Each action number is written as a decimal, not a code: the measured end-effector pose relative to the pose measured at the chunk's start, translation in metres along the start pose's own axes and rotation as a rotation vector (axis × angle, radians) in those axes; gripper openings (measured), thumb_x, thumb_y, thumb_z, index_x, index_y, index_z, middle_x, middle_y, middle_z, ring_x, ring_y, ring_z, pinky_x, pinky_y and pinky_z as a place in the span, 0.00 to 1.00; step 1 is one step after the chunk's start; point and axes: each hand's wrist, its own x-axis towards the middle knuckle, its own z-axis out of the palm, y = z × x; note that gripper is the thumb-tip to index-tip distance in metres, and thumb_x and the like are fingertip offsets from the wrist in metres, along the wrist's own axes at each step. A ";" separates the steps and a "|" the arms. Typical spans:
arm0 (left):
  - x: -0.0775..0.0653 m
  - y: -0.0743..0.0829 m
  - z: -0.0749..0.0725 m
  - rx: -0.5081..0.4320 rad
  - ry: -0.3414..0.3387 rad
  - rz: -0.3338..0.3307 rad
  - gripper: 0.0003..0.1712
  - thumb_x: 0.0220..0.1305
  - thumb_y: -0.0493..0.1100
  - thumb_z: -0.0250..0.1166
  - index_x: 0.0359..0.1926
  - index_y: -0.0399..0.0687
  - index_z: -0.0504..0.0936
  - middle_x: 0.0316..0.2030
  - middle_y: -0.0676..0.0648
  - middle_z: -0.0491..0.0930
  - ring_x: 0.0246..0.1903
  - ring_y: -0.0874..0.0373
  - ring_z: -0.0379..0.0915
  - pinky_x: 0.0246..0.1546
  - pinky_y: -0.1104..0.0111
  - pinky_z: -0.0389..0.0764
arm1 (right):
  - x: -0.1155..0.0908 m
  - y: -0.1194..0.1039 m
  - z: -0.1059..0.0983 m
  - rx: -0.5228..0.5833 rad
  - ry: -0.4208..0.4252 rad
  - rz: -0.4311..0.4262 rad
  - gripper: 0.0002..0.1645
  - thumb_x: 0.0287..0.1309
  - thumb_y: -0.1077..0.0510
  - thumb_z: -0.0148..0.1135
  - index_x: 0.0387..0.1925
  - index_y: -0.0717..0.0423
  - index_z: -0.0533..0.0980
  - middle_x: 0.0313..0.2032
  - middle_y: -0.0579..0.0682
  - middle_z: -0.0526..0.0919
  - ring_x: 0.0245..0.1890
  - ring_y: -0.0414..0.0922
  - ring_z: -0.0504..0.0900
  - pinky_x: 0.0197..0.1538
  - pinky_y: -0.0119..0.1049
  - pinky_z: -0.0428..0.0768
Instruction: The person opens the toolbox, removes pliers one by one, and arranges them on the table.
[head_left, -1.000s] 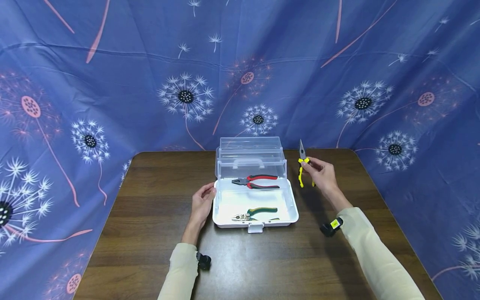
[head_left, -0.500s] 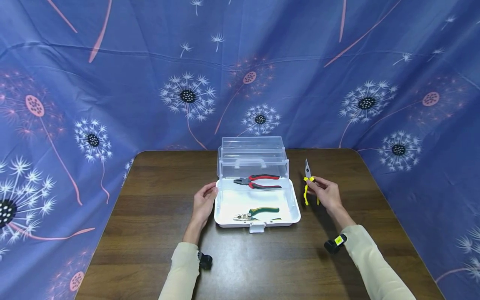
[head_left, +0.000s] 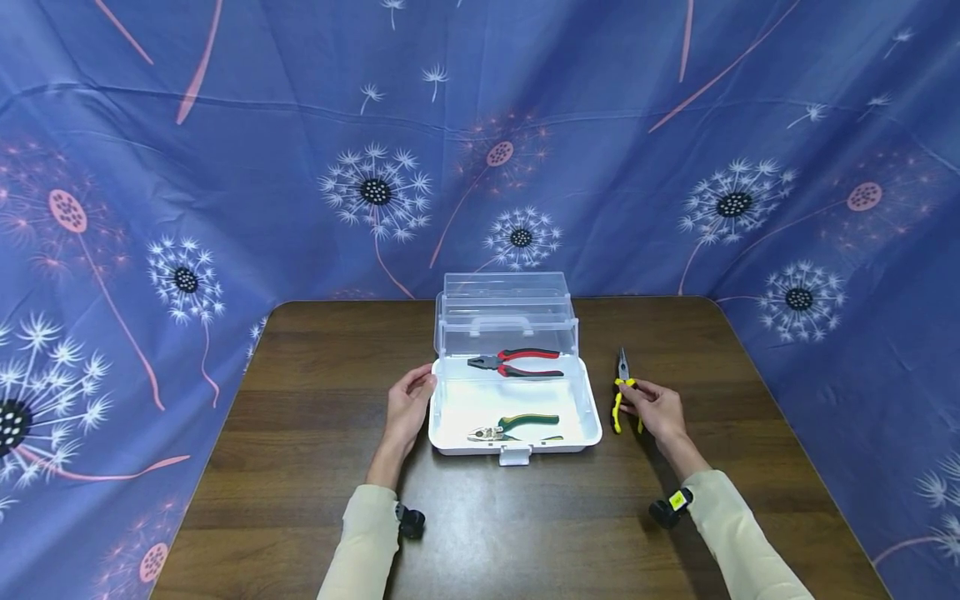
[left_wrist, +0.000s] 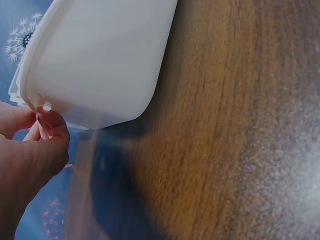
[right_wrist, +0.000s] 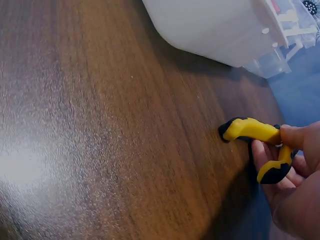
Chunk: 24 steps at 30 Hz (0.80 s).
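Note:
My right hand pinches yellow-and-black needle-nose pliers to the right of a white toolbox, tips pointing away. In the right wrist view the plier handles are spread apart, close to the tabletop. My left hand holds the toolbox's left rim between thumb and fingers, as the left wrist view shows. Red-and-black pliers lie toward the back of the toolbox. Inside at the front are green-handled pliers, one handle partly hidden by the front wall.
The toolbox's clear lid and trays stand raised at the back. A white latch hangs at its front. Brown wooden table extends on both sides, and a blue patterned cloth hangs behind it.
My right hand has lowered the needle-nose pliers and brought them nearer to me, beside the toolbox. My left hand has stayed on the toolbox rim.

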 end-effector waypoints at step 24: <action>0.015 -0.030 -0.002 -0.019 0.027 0.007 0.19 0.73 0.33 0.61 0.61 0.27 0.78 0.52 0.32 0.79 0.46 0.59 0.77 0.47 0.79 0.76 | -0.008 -0.013 -0.016 -0.614 0.096 -0.174 0.22 0.66 0.53 0.66 0.48 0.70 0.82 0.40 0.63 0.86 0.43 0.61 0.82 0.44 0.51 0.76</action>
